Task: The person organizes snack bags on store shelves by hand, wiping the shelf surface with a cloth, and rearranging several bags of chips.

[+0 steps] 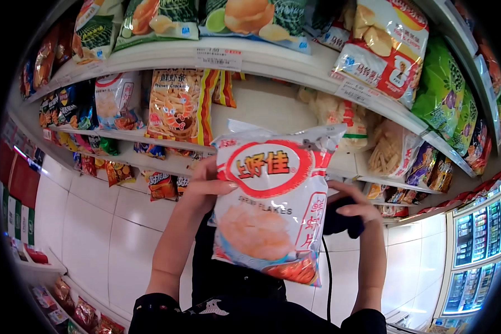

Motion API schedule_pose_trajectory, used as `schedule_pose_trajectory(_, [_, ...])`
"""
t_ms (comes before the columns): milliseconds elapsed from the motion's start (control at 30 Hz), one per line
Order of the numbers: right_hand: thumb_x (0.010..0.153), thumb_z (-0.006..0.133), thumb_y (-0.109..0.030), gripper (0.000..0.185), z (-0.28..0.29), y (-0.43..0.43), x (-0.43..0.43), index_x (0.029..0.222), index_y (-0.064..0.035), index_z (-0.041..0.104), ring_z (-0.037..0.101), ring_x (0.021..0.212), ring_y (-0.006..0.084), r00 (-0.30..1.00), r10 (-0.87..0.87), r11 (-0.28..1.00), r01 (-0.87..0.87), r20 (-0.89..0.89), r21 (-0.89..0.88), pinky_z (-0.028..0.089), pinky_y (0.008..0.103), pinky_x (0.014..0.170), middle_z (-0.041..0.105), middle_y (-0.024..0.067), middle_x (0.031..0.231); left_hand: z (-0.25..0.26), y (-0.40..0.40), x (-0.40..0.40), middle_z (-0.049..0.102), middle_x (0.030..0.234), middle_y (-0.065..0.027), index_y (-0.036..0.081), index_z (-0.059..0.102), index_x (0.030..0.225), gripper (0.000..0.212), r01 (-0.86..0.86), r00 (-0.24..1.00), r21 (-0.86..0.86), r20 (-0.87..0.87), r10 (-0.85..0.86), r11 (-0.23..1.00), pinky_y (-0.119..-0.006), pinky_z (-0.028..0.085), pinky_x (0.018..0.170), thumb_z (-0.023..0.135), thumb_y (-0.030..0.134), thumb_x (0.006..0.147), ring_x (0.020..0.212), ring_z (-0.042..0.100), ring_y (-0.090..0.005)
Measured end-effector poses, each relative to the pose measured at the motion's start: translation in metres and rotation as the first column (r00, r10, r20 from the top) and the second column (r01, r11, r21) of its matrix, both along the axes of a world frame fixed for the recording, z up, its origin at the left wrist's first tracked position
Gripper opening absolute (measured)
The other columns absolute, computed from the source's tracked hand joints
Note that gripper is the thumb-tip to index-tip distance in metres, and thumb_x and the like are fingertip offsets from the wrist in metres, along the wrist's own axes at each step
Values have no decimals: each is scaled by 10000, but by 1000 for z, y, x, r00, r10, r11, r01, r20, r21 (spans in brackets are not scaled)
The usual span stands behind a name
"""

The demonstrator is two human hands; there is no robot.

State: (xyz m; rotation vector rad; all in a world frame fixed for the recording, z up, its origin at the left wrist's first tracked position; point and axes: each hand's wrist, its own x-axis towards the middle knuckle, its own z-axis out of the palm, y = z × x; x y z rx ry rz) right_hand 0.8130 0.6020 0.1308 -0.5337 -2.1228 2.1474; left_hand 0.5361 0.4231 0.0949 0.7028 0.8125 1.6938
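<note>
A white and red bag of shrimp flakes [271, 225] is held upright before my chest, its printed front facing me. My left hand [206, 183] grips its left edge, thumb on the front and the other fingers hidden behind. A second silver-white bag [244, 126] shows partly behind it at the top. At the right edge is my right hand [355, 202], closed around a dark, soft-looking thing [345, 215] that I cannot identify. Whether its fingers also touch the bag cannot be told.
A white shelf [259, 98] ahead carries a prawn cracker bag [175, 104] and another shrimp flake bag [117, 100]. Potato chip bags [254, 21] line the shelf above. A black cord [329, 279] hangs beside me. Drinks coolers [480, 234] stand at right, over a tiled floor [137, 234].
</note>
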Motion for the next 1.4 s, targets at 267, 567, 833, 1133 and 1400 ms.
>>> schedule_pose_trajectory(267, [776, 656, -205, 599, -46, -15, -13, 1275, 10, 405, 516, 1066, 174, 989, 143, 977, -147, 36, 155, 362, 336, 958, 535, 93, 1203, 14, 4, 24, 592, 1082, -97, -37, 518, 1135, 649, 112, 978, -45, -174, -118, 993, -301, 403, 909, 699, 9, 513, 1010, 556, -188])
schedule_pose_trajectory(567, [836, 586, -305, 483, 9, -20, -53, 1192, 12, 506, 591, 938, 167, 912, -298, 951, 308, 284, 8, 464, 272, 822, 592, 122, 1111, -5, -17, 9, 335, 1362, -212, -11, 494, 1191, 624, -400, 907, 174, -63, 416, 900, -427, 275, 1048, 679, 321, 697, 1281, 322, -307])
schedule_pose_trajectory(833, [790, 655, -370, 504, 58, 53, -133, 1151, -34, 555, 628, 791, 144, 915, -292, 928, 342, 279, -149, 528, 262, 703, 624, 80, 980, -59, -64, -12, 601, 1036, -181, -46, 509, 1113, 631, -325, 945, 116, 0, 327, 939, -364, 503, 815, 726, -31, 520, 938, 612, -248])
schedule_pose_trajectory(1133, [722, 698, -451, 618, 26, 131, -182, 1177, -60, 552, 563, 965, 150, 836, -549, 561, 384, -18, 733, 424, 257, 866, 597, 73, 1076, -64, -67, -19, 640, 956, -143, -38, 548, 1050, 502, -269, 961, -32, 52, 270, 963, -348, 515, 781, 693, -83, 572, 870, 637, -228])
schedule_pose_trajectory(1400, [695, 699, -506, 666, 52, 77, -158, 1194, -90, 554, 512, 1075, 153, 875, -481, 633, 386, -50, 670, 345, 252, 952, 567, 69, 1171, -36, -36, -9, 593, 1064, -100, -17, 483, 1161, 450, -388, 920, 6, -55, 388, 922, -292, 459, 849, 640, -29, 739, 965, 576, -159])
